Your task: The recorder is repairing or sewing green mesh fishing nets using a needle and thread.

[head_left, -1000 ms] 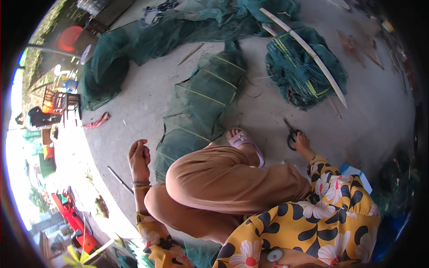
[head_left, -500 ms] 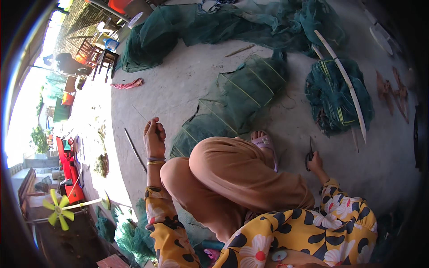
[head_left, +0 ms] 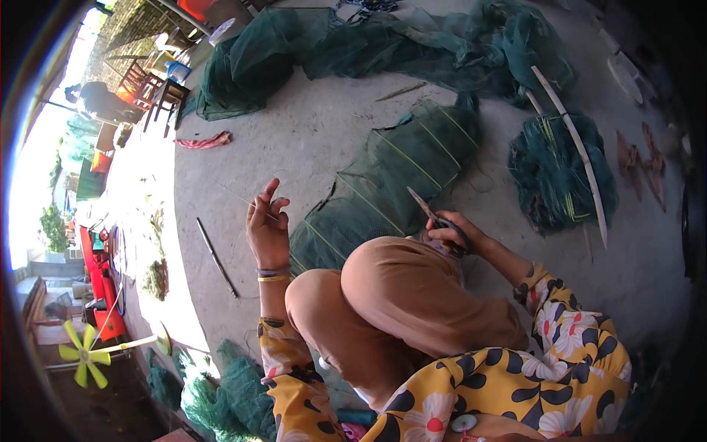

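Note:
My right hand grips a pair of scissors with dark handles, the blades pointing up and left over the green net. Raised to the left of my knees, my left hand pinches a thin pale strand, its other fingers partly spread. Whether the strand is thread or fine wire I cannot make out. A green mesh net with pale ribs lies on the floor beyond my knees, its near end hidden behind them.
A large heap of green netting lies at the far side. On the right, a bundled net sits under a long pale strip. A dark rod and a red cloth lie left. A yellow-bladed fan stands lower left.
My right hand has lifted the scissors from beside my foot and brought them up and left, over the net. My left hand has moved slightly right and up, some fingers straightening.

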Action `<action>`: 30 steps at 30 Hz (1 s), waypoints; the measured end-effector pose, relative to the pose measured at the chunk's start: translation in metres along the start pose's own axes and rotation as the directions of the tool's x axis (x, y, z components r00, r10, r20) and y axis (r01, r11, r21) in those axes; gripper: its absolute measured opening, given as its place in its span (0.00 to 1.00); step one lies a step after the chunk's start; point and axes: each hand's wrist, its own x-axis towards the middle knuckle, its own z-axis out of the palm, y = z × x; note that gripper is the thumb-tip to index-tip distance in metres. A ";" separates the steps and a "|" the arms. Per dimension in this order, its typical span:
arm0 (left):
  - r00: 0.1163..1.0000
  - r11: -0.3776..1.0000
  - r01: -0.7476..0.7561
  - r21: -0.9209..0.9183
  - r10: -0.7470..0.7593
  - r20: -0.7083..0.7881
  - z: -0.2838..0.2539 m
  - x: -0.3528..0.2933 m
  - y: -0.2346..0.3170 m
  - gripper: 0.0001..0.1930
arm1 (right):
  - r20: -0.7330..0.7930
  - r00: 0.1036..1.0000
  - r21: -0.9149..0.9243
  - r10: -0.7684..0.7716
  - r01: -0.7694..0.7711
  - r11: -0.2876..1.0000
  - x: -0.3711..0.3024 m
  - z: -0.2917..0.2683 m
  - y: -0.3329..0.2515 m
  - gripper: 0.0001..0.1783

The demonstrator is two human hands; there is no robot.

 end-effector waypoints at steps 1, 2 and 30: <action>1.000 1.000 0.000 0.000 0.000 -0.006 -0.002 0.000 0.000 0.08 | 0.077 0.997 0.074 0.024 -0.030 0.997 0.022 0.009 -0.006 0.15; 1.000 1.000 -0.006 -0.003 0.006 -0.023 -0.007 0.000 0.001 0.08 | 0.160 0.986 0.143 0.042 -0.066 0.988 0.044 0.020 -0.011 0.17; 0.992 0.998 -0.059 0.034 0.062 -0.107 -0.046 -0.028 0.012 0.09 | -0.117 0.993 0.038 -0.029 0.034 0.999 0.075 0.029 -0.006 0.19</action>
